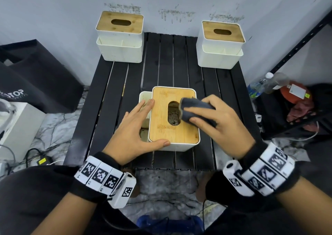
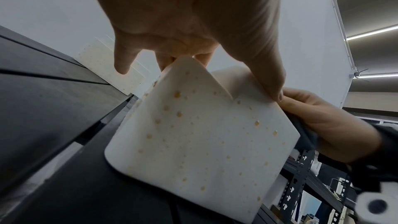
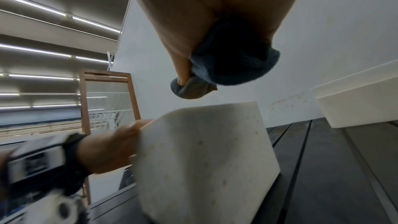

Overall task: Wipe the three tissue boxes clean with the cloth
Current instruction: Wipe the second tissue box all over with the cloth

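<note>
Far-left tissue box (image 1: pixel 120 37): white body, bamboo lid, stands at the back left corner of the black slatted table (image 1: pixel 107 91), against the wall. No hand near it.
Left hand (image 1: pixel 133 134): fingers straight and together, laid along the left edge of the near box; thumb runs along its front edge. It braces, it does not clasp.
Near tissue box (image 1: pixel 173 120): centre of the table, nearest the person, side pocket on its left. The left wrist view shows its white side wall (image 2: pixel 204 134) dotted with yellowish spots.
Bamboo lid (image 1: pixel 161 127): oval slot at the middle, dark specks visible through it.
Cloth (image 1: pixel 193 111): dark grey, bunched, pressed on the lid just right of the slot.
Right hand (image 1: pixel 221 125): fingers and thumb curled round the cloth.
Far-right tissue box (image 1: pixel 221 44): back right corner, untouched by either hand.
Step, judged: wiping the first lid; the two far boxes are not yet reached.
Technique note: keep the left hand braced so the box cannot slide; wipe in full-length strokes, work round the slot rim, then do the spotted walls and the pocket.
Risk: the bunched cloth may snag on the slot edge.
</note>
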